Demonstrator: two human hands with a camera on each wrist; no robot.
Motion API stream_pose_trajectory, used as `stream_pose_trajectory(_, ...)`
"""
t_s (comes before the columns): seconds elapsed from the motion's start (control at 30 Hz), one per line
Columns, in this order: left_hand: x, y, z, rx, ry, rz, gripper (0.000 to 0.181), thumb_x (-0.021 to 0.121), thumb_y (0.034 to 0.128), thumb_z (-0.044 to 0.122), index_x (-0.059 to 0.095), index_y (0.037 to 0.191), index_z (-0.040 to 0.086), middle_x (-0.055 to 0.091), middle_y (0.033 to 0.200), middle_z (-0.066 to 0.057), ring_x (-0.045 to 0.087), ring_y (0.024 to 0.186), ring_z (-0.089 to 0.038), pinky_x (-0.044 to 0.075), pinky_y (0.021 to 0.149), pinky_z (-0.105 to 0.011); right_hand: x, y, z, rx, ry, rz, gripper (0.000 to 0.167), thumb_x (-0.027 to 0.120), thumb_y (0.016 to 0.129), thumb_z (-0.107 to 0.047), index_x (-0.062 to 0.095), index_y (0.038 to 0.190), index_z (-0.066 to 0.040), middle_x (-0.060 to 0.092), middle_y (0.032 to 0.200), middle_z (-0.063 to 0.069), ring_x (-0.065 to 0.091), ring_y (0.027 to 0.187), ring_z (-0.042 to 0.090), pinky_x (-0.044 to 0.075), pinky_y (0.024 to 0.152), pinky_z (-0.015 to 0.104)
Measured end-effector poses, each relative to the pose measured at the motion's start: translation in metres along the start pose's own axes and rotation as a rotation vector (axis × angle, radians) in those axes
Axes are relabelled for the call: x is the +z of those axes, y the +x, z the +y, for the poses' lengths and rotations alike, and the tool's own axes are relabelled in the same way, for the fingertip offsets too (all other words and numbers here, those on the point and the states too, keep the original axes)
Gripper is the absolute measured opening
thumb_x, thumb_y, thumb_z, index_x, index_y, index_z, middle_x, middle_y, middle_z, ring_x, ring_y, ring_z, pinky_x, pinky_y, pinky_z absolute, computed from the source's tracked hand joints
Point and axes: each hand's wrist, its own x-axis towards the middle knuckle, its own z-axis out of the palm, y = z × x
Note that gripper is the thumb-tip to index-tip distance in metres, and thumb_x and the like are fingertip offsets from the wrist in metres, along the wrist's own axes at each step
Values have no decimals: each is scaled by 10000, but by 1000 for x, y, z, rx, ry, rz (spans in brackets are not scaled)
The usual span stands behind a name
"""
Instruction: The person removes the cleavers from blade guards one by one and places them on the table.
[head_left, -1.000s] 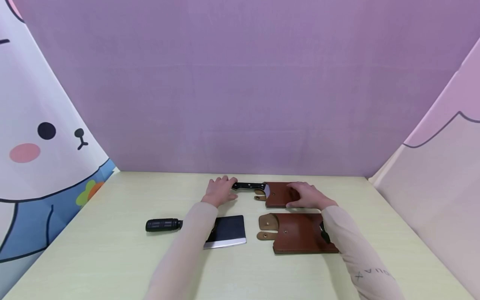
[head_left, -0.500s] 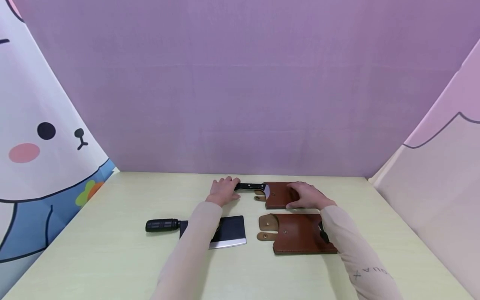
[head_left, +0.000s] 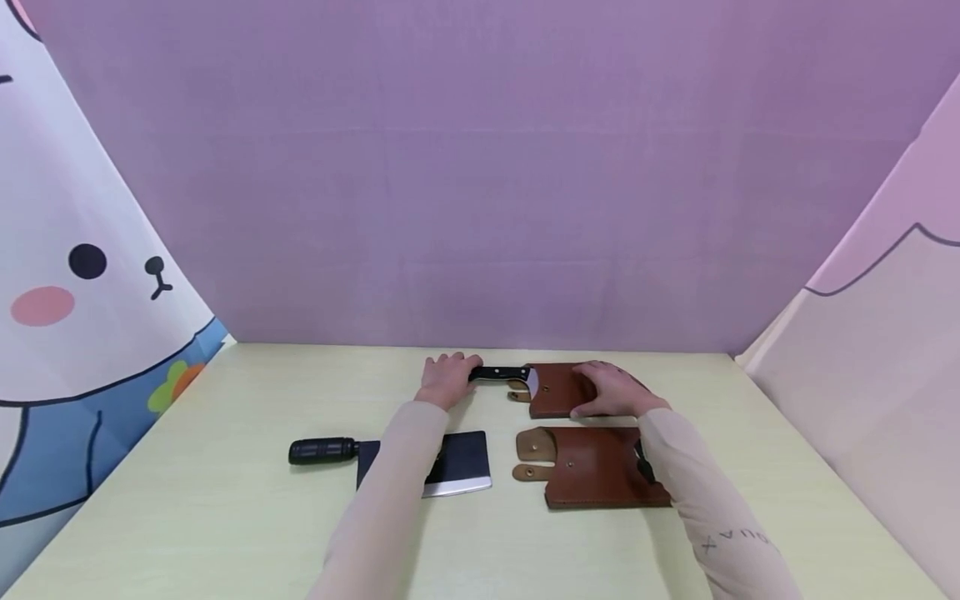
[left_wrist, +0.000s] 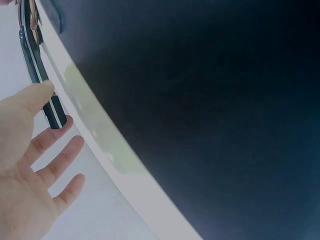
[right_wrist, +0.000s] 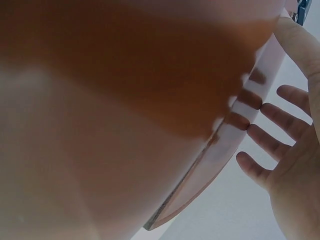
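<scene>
In the head view, the left hand [head_left: 447, 379] was at the butt of a black-handled knife [head_left: 501, 373], which lay along the far side of the pale bench [head_left: 187, 508]. The knife pointed to the right, most of its blade inside the brown far sheath [head_left: 555, 392], with a bright sliver showing at the mouth. The right hand [head_left: 613, 390] lay over the other end of that sheath, its thumb by the near edge.

Nearer the person were a cleaver [head_left: 465, 456], partly hidden by the left sleeve [head_left: 393, 500], and to its right a larger brown near sheath [head_left: 600, 467], its two tan tabs facing the cleaver. The right sleeve [head_left: 712, 492] crossed that sheath's right end. A purple backdrop [head_left: 480, 167] stood behind the bench.

In the left wrist view, the grip pinched the end of the knife handle between thumb and forefinger, the remaining fingers spread apart. A large dark surface [left_wrist: 200, 110] filled most of the rest.

In the right wrist view, the grip was spread, its fingers straight and separate; how firmly they touched the sheath could not be told. A blurred brown surface [right_wrist: 150, 75] lay close to the lens.
</scene>
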Motion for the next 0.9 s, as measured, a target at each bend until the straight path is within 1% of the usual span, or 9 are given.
stream_pose_trajectory(0.17, 4, 2, -2, -6, -1, 19, 383, 615, 867, 279, 525, 1240, 293, 591, 1193, -35, 552, 1058, -313, 387, 915, -506, 0, 1, 0, 0, -10, -6, 823, 751, 687, -465, 440, 1331, -56, 484, 1316, 158, 434, 1209, 348, 365, 971, 518)
stream_pose_trajectory(0.33, 5, 3, -2, -7, -6, 28, 374, 630, 855, 278, 538, 1217, 301, 606, 1173, -31, 559, 1042, -317, 388, 910, -508, -1, 0, -1, 7, -13, -14, 829, 747, 688, -469, 432, 1339, -62, 468, 1334, 158, 413, 1231, 355, 344, 986, 529)
stream_pose_trajectory(0.6, 5, 3, -1, -9, -4, 22, 371, 639, 846, 287, 538, 1202, 319, 604, 1180, -25, 546, 1058, -314, 376, 919, -511, -3, 1, -1, -9, -33, -29, 865, 749, 681, -476, 403, 1360, -66, 413, 1377, 170, 358, 1269, 385, 297, 994, 576)
stream_pose_trajectory(0.9, 7, 5, -1, -6, 14, 15, 375, 637, 848, 285, 535, 1208, 319, 602, 1192, -24, 537, 1073, -306, 373, 925, -508, -6, 2, -4, 12, -34, -56, 910, 762, 668, -466, 362, 1387, -79, 368, 1408, 167, 324, 1283, 400, 271, 995, 601)
